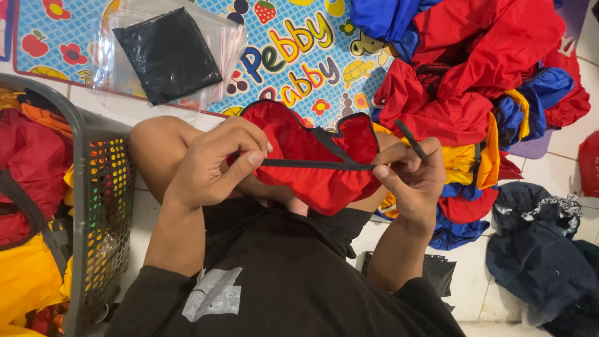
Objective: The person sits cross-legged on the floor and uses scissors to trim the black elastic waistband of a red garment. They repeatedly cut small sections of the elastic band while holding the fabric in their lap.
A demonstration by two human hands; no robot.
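My left hand and my right hand hold a small red cloth piece with black trim between them, above my lap. Each hand pinches one end of its black strap, which is stretched taut across the red fabric. A loose end of the strap sticks up above my right hand. I sit on the floor in black clothes, with my bare knee behind my left hand.
A grey perforated basket at left holds red, orange and yellow cloth. Clear plastic bags with a black folded item lie on a colourful play mat. A pile of red, blue and yellow garments sits at right, dark navy cloth below it.
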